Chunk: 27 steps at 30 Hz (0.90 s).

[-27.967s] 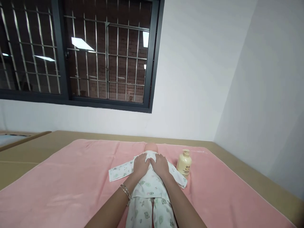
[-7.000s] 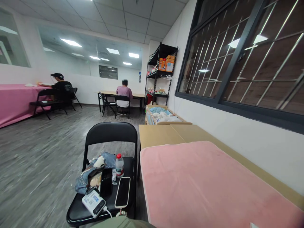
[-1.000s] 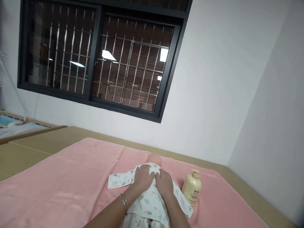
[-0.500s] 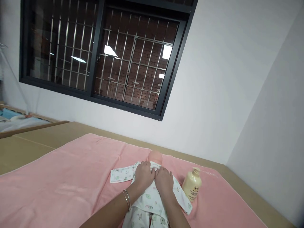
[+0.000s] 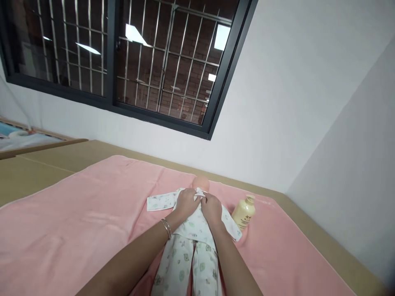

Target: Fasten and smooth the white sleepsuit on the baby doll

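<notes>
A baby doll (image 5: 200,183) lies on its back on a pink towel (image 5: 77,213), dressed in a white printed baby suit (image 5: 188,250) with its sleeves spread out. My left hand (image 5: 186,202) and my right hand (image 5: 211,209) rest side by side on the doll's chest, just below the neck. The fingers of both curl onto the suit's front near the collar. A thin bracelet sits on my left wrist.
A cream pump bottle (image 5: 243,212) stands on the towel just right of the doll. The towel covers a tan table (image 5: 46,160) set against a white wall under a barred window (image 5: 138,61). A cot (image 5: 18,137) shows at far left.
The view has tilted down, so the doll's legs show. Both hands have slid up the chest to the collar and their fingers have curled in.
</notes>
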Available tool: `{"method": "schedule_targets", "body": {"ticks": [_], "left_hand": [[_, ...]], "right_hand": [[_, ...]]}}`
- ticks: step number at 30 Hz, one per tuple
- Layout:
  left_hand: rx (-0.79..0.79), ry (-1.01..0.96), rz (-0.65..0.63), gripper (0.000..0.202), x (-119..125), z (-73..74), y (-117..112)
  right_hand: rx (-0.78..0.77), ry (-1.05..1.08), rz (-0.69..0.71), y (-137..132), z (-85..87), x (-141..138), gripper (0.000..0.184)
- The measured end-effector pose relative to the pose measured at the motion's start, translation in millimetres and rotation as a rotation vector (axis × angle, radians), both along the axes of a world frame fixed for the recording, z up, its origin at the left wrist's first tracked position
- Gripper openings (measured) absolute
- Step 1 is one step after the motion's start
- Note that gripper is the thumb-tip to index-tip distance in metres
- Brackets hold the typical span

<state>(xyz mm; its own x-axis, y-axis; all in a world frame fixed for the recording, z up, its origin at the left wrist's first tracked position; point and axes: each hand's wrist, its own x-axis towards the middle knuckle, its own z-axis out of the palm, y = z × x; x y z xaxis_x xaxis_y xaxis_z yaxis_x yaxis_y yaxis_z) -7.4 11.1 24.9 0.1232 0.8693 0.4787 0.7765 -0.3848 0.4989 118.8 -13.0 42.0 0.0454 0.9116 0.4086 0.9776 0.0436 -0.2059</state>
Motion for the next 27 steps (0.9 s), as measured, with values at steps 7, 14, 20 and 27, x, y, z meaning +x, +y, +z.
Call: {"method": "schedule_targets", "body": {"ticks": [7,14,20,27], "left_hand": [[-0.067,0.019,0.106,0.035,0,-5.4,4],[0.02,0.025,-0.177,0.038,-1,-9.4,10],[0.119,-0.057,-0.129,0.026,-2,-11.3,5],[-0.011,0.024,0.096,0.037,1,-4.5,-5]], "right_hand": [[-0.011,0.05,-0.117,-2,-5.0,-3,0.037],[-0.074,-0.007,0.034,5,-5.4,4,0.046],[0.061,0.017,-0.064,-5,-4.4,-4,0.034],[0.003,0.065,-0.069,0,-9.1,0,0.041]]}}
